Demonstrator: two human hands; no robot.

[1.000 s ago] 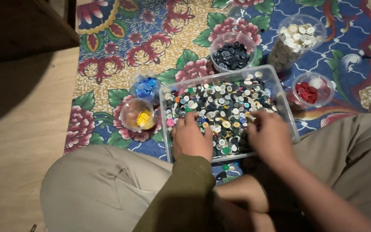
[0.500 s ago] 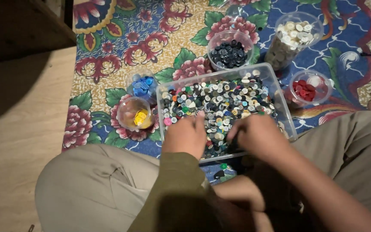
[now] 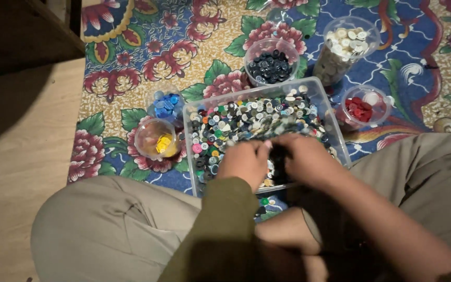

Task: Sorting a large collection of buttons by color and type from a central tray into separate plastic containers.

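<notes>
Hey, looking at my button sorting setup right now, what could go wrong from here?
Both the left hand and right hand dig in the clear tray of mixed buttons, which is heaped almost to its rim, so buttons may flick out onto the patterned floral mat and be hard to spot. The small cup of yellow buttons and the cup of blue buttons sit close beside the tray; a sweep of the left forearm could tip them.

A flowery rug [image 3: 131, 47] lies on the wood floor [image 3: 16, 172]. On the rug sit a clear bin [image 3: 335, 130] and five little cups.
</notes>
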